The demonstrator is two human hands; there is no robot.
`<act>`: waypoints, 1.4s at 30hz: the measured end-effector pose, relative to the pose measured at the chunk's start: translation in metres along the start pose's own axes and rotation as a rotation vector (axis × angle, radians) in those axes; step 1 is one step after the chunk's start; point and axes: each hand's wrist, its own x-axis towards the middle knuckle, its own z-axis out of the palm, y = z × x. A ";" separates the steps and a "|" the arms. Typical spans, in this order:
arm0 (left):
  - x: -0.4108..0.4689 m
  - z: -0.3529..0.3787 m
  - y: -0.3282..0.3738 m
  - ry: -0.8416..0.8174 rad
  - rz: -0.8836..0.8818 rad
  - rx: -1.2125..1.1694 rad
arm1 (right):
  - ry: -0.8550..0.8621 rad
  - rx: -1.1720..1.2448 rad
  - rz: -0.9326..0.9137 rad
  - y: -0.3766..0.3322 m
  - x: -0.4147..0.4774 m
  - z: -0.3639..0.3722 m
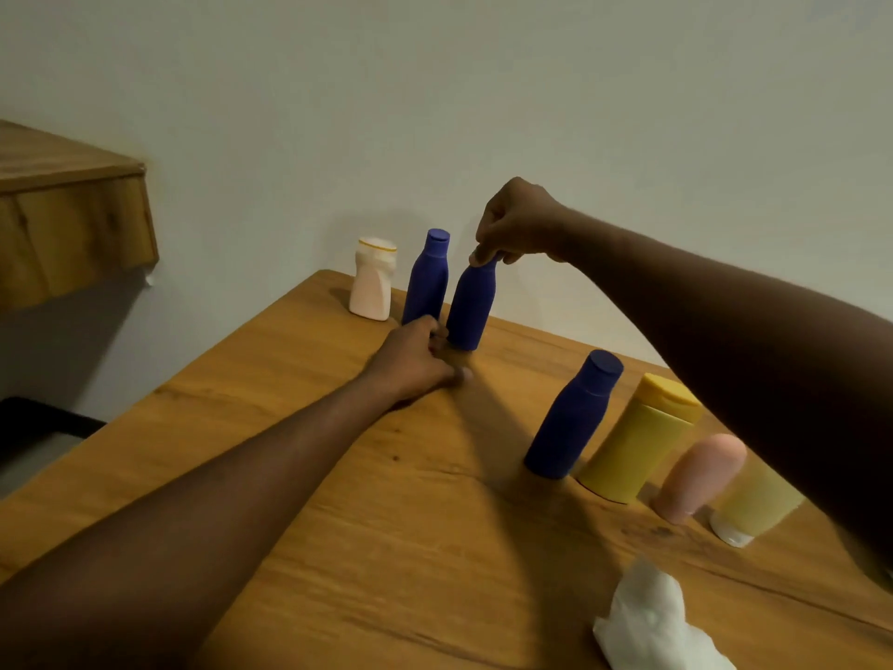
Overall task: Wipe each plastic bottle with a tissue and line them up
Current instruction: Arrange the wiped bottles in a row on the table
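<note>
My right hand [514, 222] pinches the cap of a blue bottle [471, 307] that stands at the far end of the wooden table [299, 476]. My left hand [415, 362] rests on the table with its fingers curled at that bottle's base. Left of it stand a second blue bottle [427, 278] and a white bottle [372, 280]. Nearer, on the right, stand a third blue bottle [572, 415], a yellow bottle [638, 440], a pink tube [700, 476] and a pale yellow tube [754, 500], partly behind my right forearm. A crumpled white tissue [652, 621] lies at the front right.
A pale wall runs behind the table's far edge. A wooden shelf [67, 210] juts from the wall at the left, above table height. A dark object [34, 427] sits low beyond the table's left edge.
</note>
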 end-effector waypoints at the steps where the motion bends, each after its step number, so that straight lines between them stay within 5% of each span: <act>1: 0.003 0.002 -0.002 0.004 0.006 0.024 | -0.006 0.000 -0.001 0.002 0.003 0.003; 14: 0.013 0.012 0.000 0.022 0.021 0.199 | -0.055 -0.033 -0.015 0.009 0.012 0.005; 32: -0.097 0.006 0.069 0.147 0.030 -0.245 | -0.147 -0.042 -0.021 -0.010 -0.121 -0.056; 42: -0.154 0.032 0.102 0.093 0.015 -0.296 | -0.234 -0.436 -0.073 -0.001 -0.201 -0.040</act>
